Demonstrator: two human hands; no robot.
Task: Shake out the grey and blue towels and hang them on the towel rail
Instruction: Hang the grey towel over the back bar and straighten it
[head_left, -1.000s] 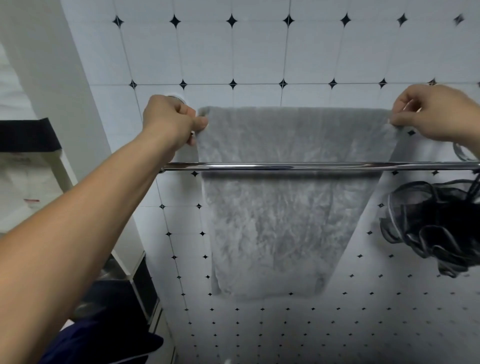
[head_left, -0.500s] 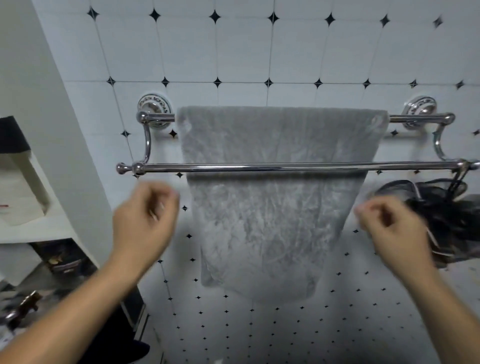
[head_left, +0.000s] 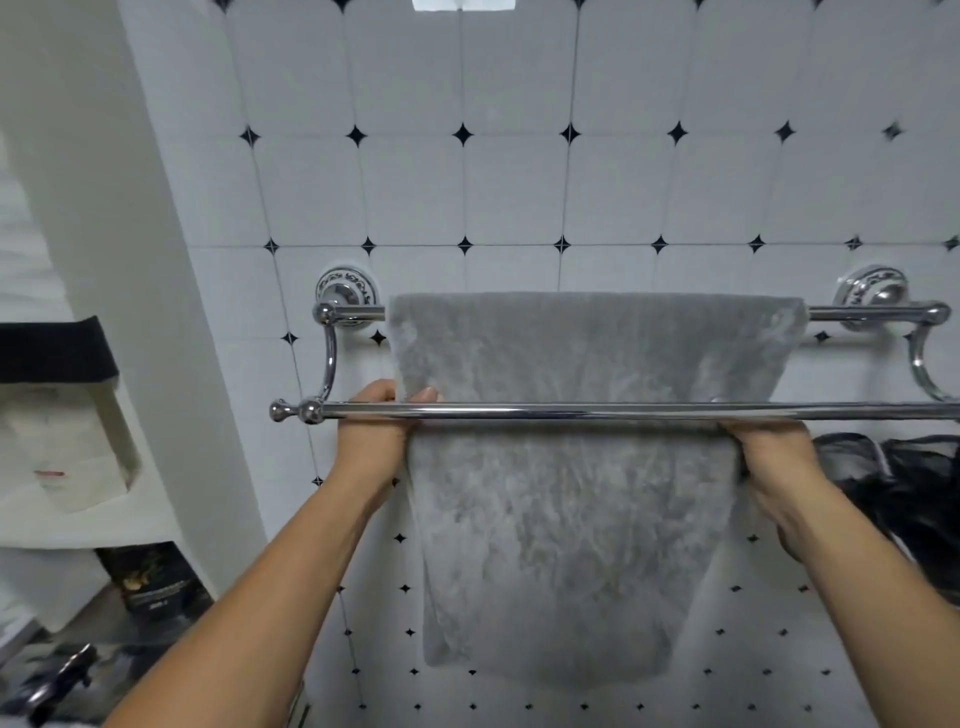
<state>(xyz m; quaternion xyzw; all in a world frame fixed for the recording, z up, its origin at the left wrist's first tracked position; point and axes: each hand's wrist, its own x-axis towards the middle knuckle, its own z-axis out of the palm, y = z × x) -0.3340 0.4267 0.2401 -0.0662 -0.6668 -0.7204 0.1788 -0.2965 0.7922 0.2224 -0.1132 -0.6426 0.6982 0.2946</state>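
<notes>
Our left hand (head_left: 375, 426) gripped the left edge of the grey towel (head_left: 576, 499), fingers curled behind the cloth and the thumb pressed on its front, just behind the front bar of the towel rail (head_left: 597, 413). Our right hand (head_left: 774, 457) pinched the towel's right edge at the same height, immediately below that bar, fingers closed around the fabric. Both bare forearms rose from 7 and 5 o'clock toward the middle of the frame.

The grey towel hung draped over the rear bar of the chrome double rail, its top fold lying flat along that bar at 12 o'clock from our hands, its plush front falling behind the front bar and tapering to a lower hem near 6 o'clock. The rail's two round wall mounts (head_left: 345, 288) sat at about 10 and 2 o'clock, joined to the front bar by curved brackets.

A dark mesh bath puff (head_left: 904, 483) hung from the rail's right end at 3 o'clock, just beside our right wrist. White wall tiles (head_left: 519, 192) with small black diamond insets filled the background. At 9 o'clock stood a white shelf unit (head_left: 78, 441), with dark items below it that we could not make out. The blue towel was nowhere we could identify.
</notes>
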